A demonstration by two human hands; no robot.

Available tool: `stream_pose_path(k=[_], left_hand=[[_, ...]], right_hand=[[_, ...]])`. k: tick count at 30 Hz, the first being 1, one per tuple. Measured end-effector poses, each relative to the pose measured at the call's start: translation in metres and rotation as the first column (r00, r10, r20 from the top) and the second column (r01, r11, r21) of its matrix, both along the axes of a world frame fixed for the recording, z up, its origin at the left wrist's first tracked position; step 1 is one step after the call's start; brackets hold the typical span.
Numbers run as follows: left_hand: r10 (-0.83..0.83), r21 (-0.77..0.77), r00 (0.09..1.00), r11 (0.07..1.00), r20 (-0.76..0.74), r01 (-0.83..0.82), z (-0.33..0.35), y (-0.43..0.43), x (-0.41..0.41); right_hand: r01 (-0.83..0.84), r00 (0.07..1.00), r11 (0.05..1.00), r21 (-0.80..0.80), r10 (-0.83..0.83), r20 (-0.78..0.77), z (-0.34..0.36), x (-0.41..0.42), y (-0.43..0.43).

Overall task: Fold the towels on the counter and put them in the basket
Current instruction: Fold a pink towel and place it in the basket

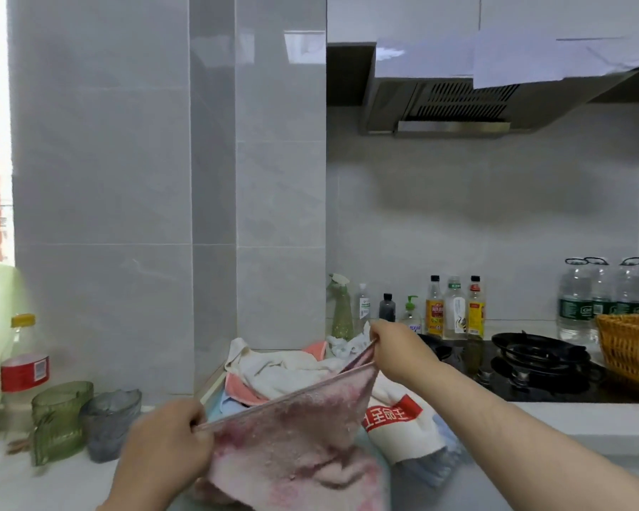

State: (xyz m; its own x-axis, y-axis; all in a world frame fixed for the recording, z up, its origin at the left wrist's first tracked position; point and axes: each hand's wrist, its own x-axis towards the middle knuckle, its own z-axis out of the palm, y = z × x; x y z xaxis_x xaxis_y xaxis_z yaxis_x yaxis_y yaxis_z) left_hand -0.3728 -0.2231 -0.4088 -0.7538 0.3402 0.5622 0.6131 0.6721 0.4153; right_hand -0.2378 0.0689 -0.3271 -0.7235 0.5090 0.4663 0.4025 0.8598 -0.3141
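A pink towel is stretched taut above the counter, its top edge doubled. My left hand pinches its near corner at the lower left. My right hand pinches the far corner, higher and to the right. Behind the towel lies a pile of towels, cream, pink and light blue. A white towel with a red printed patch lies to the right of the pink one. The woven wicker basket stands at the far right edge, beside the stove.
A black gas stove fills the counter between pile and basket. Sauce bottles and water bottles line the back wall. Green and grey glass cups and a red-labelled bottle stand at the left. A range hood hangs above.
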Motion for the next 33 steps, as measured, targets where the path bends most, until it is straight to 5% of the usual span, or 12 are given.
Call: stream_pose_path(k=[8,18,24,29,33], left_hand=[[0.103,0.035,0.974,0.995,-0.201,-0.098,0.114,-0.015,-0.003],[0.044,0.262,0.996,0.965,-0.075,-0.023,0.186,-0.033,0.001],[-0.198,0.532,0.975,0.839,0.099,0.116,0.197,-0.037,0.017],[-0.117,0.438,0.987,0.886,-0.106,0.152,0.196,-0.05,0.028],[-0.262,0.548,0.953,0.78,-0.152,0.301,0.2,-0.053,0.043]], right_hand=[[-0.085,0.996,0.994,-0.064,0.087,0.029,0.053,0.028,-0.019],[-0.343,0.939,0.924,-0.169,0.331,-0.093,0.107,0.075,-0.033],[-0.327,0.934,0.935,-0.133,0.299,-0.195,0.115,0.085,-0.043],[-0.36,0.881,0.906,-0.225,0.25,-0.401,0.116,0.095,-0.045],[-0.45,0.821,0.828,-0.335,0.236,-0.52,0.118,0.1,-0.046]])
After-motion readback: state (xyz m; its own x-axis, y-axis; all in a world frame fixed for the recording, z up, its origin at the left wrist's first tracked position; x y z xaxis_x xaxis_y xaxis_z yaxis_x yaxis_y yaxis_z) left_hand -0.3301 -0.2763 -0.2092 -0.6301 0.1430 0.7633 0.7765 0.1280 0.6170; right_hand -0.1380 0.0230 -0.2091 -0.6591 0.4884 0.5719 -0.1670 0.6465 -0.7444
